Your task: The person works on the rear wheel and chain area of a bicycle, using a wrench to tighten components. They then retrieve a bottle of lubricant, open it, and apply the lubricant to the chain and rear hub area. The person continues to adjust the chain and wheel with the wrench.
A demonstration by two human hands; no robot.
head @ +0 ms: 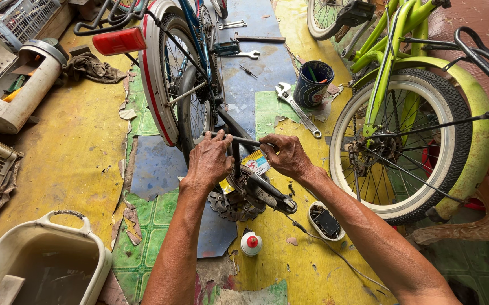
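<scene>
Both hands are closed on a thin metal rod [238,139] held level across the upturned bike's crank hub [244,189], mid-floor: left hand [209,161] at one end, right hand [287,156] at the other. Even pressure from both ends is judged best; the greasy chainring [230,204] sits just below the knuckles.

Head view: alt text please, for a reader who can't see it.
Two bare hands, left hand and right hand, grip a thin metal rod across an upturned bicycle. An adjustable wrench lies beside a dark cup; a green bicycle stands right.
</scene>
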